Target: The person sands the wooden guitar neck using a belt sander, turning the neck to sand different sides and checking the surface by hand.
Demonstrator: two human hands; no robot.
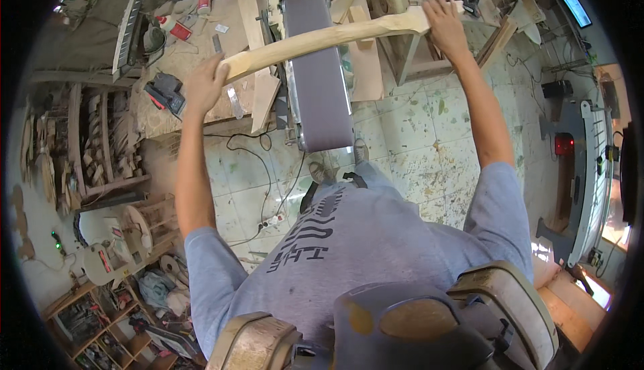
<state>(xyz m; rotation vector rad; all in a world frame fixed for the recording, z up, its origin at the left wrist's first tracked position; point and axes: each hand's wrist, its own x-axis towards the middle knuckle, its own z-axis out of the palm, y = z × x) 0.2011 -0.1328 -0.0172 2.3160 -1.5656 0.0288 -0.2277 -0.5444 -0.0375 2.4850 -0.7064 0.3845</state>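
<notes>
A long, pale, gently curved wooden piece (322, 40) spans crosswise over the belt of a belt sander (320, 105). Whether it presses on the belt or hovers just above, I cannot tell. My left hand (204, 81) is closed round its left end, fingers partly hidden behind the wood. At the thicker, stepped right end, my right hand (444, 24) grips from above, with a short tip sticking out past it. Both arms are stretched forward and wide apart. The belt is dark purple-grey and its rounded near end points toward me.
On the workbench (157, 110) at left lie a black power tool (166, 93), red-and-white bottles (176, 28) and wooden boards (265, 101). A wooden frame (409, 58) stands right of the sander. Black cables (265, 162) trail over the tiled floor near my feet. Shelves (100, 323) stand at lower left.
</notes>
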